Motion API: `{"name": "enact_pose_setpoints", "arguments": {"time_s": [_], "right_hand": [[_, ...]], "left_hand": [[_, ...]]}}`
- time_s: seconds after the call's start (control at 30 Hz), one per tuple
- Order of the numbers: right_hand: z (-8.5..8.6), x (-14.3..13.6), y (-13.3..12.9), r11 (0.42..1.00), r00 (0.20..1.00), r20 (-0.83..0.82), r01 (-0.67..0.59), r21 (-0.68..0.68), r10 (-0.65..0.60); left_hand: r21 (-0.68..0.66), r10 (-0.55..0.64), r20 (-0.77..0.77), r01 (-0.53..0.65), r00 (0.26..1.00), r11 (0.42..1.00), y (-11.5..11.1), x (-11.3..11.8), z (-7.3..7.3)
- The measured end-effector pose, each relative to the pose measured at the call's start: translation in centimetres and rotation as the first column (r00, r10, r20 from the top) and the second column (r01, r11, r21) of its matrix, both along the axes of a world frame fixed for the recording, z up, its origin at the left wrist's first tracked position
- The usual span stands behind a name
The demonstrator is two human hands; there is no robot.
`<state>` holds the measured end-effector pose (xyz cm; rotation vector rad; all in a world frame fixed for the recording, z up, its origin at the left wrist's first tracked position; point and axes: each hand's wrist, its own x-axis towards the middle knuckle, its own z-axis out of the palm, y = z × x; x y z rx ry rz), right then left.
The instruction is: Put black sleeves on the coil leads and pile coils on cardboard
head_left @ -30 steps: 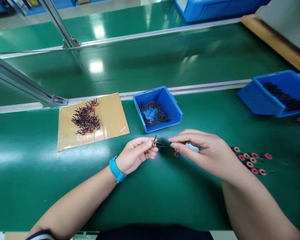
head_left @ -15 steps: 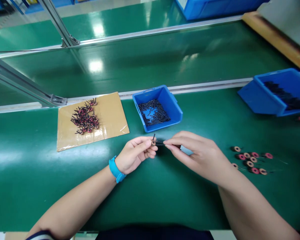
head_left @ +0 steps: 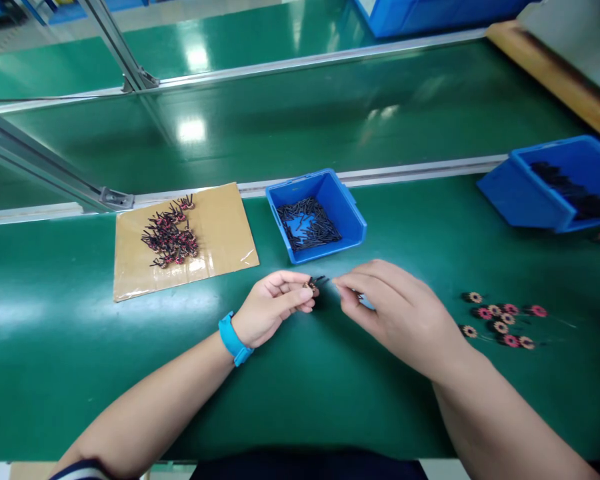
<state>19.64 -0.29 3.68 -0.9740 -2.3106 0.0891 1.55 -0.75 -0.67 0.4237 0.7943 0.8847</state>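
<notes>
Coil (head_left: 308, 287), head view: small, ring-shaped, copper-toned, pinched in left grip (head_left: 273, 303), the nearer one. Its slim black leads (head_left: 321, 278) point toward right grip (head_left: 400, 310), just beside, fingertips pressed together; cannot tell whether they hold anything. Beyond, smooth blue plastic bin (head_left: 353, 233) contains thin black tubes (head_left: 323, 231). Tabletop (head_left: 290, 400) green, glossy.

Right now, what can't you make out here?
- Head view: whether the right hand grips anything; too small and blurred.
- Head view: the small part's full shape; the left hand covers some.
- Head view: the pale thing's outline; behind the right hand.
- Head view: the far blue bin's top; cut off by the top edge.
</notes>
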Motion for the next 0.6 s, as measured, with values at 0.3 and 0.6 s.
{"name": "enact_pose_setpoints", "arguments": {"time_s": [0.3, 0.6], "right_hand": [[-0.63, 0.65, 0.96, 0.971, 0.98, -0.151, 0.095, -0.221, -0.131], [-0.9, -0.18, 0.67, 0.851, 0.964, -0.253, -0.07, -0.52, -0.076]], "left_hand": [[0.001, -0.062, 0.036, 0.062, 0.997, 0.998, -0.06, -0.07, 0.26], [0.008, -0.068, 0.074, 0.067, 0.995, 0.998, -0.09, 0.04, 0.29]]}}
